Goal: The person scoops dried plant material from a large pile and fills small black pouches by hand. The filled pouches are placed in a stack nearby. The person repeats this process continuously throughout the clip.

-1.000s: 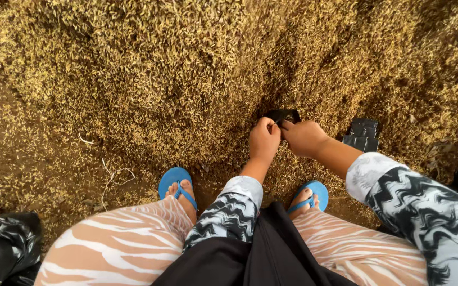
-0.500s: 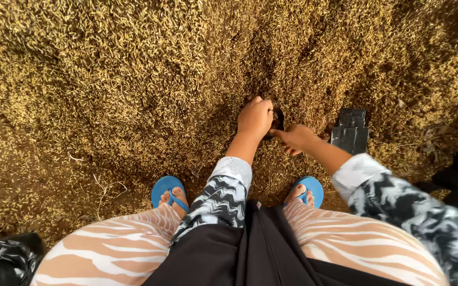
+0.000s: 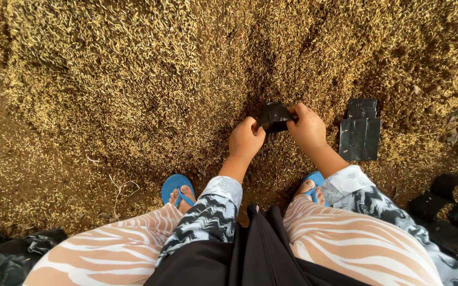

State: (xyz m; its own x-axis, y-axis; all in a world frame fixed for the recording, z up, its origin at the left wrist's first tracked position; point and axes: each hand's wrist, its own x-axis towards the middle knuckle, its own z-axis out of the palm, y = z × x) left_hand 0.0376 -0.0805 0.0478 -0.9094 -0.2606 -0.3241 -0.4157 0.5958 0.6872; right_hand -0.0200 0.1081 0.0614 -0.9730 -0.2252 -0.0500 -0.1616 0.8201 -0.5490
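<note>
**Both hands pinch a small black bag over the husk pile**

Nearest the camera are the person's knees in striped trousers, with a black cloth hanging between them. At the bottom left corner lies crumpled black plastic. At the bottom right a row of filled black bags stands close beside the right knee, leaving little room on that side. Two blue sandals sit on the ground just ahead of the knees, toes at the near edge of the husk pile.

Both forearms reach forward between the knees, sleeves patterned black and white. The left hand is curled, knuckles up, its fingers pressed together on the left edge of the bag. The right hand is bent at the wrist, its fingers pinching the bag's right edge. The bag is held between the two hands, just above the husks at the foot of the pile, and looks crumpled.

Just right of the right hand, apart from it, a flat stack of black bags lies on the husks. Beyond the hands the pile spreads wide to the far edge, open on the left and ahead.
</note>
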